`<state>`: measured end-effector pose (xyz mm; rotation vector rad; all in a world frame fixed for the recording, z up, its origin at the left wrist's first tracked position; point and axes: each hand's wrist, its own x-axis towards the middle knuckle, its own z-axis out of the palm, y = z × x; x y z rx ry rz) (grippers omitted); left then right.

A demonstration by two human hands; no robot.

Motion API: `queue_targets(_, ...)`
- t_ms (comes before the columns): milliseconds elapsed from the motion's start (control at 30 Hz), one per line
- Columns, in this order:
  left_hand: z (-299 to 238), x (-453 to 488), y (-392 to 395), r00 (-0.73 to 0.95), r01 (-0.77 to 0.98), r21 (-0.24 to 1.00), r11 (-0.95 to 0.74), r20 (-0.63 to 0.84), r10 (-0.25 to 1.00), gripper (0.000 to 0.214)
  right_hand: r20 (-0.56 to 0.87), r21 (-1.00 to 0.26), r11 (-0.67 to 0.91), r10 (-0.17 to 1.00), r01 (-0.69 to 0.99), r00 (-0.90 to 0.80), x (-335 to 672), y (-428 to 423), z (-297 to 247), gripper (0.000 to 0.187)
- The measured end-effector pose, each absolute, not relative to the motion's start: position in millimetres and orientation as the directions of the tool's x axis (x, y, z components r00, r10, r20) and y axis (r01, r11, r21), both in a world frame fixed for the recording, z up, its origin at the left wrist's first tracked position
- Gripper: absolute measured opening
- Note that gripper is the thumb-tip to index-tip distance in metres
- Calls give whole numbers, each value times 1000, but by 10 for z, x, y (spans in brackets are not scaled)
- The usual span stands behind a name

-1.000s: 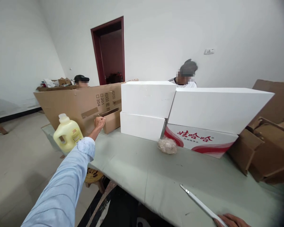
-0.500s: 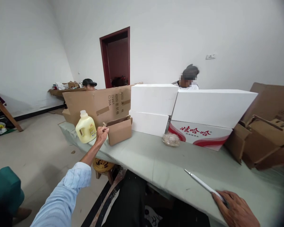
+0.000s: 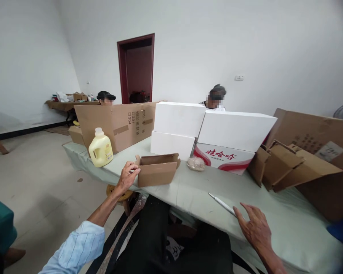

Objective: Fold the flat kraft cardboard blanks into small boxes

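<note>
My left hand (image 3: 128,175) pinches the left end of a small brown cardboard box (image 3: 157,175), whose top is open with flaps standing up. A slim white-handled knife (image 3: 222,203) lies on the green-covered table with its pointed end toward the middle. Over its near end is my right hand (image 3: 255,227), fingers spread, holding nothing; whether the thumb touches the handle I cannot tell. A yellow jug (image 3: 101,148) with a pale cap stands left of the small box. Behind the box and the knife lies a clear plastic-wrapped bundle (image 3: 196,163).
White boxes (image 3: 178,118) and a red-and-white printed carton (image 3: 221,156) form a wall along the table (image 3: 185,192). A large brown carton (image 3: 122,127) stands left, folded cardboard (image 3: 291,163) right. Two people sit behind. A stool (image 3: 125,196) is below the edge.
The small box has moved right and nearer with my left hand on it. My right hand has let go of the knife and spread its fingers. The view has shifted right.
</note>
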<state>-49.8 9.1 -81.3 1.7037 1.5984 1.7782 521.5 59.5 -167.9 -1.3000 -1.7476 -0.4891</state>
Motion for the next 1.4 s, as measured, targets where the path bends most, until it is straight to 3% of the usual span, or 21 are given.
queue_targets(100,-811,-381,-47,-234,476,769,-428,579,781,18,795,-333,462,606,822,-19,4743,520,-1429,50)
queue_targets(167,-795,-333,-129,-180,467,769,-437,567,804,19,703,-481,509,711,714,-34,4377,480,-1256,54)
queue_targets(267,-738,-304,-240,-92,469,765,-441,539,837,18,562,-638,548,812,542,-159,3896,455,-1048,74)
queue_targets(367,-657,-318,-335,24,469,751,-465,515,857,18,460,-728,546,837,415,-295,3584,445,-953,102)
queue_targets(467,-588,-347,-404,117,487,727,-484,495,861,20,401,-774,529,834,346,-378,3425,424,-971,115)
queue_targets(600,-547,-373,-426,191,518,700,-492,466,864,20,386,-790,509,846,342,-367,3350,412,-1042,116)
queue_targets(800,-540,-421,-361,257,481,712,-512,444,858,22,339,-829,466,859,309,-384,3309,521,-944,98)
queue_targets(967,-554,-451,-394,257,540,650,-534,477,841,23,322,-852,461,835,248,-446,3229,491,-882,105)
queue_targets(1100,-565,-446,-502,280,624,555,-550,499,820,22,422,-742,582,792,334,-441,3192,337,-987,117)
queue_targets(1233,-606,-442,-600,308,702,456,-546,498,811,15,515,-620,672,738,405,-435,3200,205,-1148,118)
queue_targets(1400,-619,-441,-636,308,739,383,-554,540,783,19,535,-587,682,732,437,-423,3223,175,-1221,118)
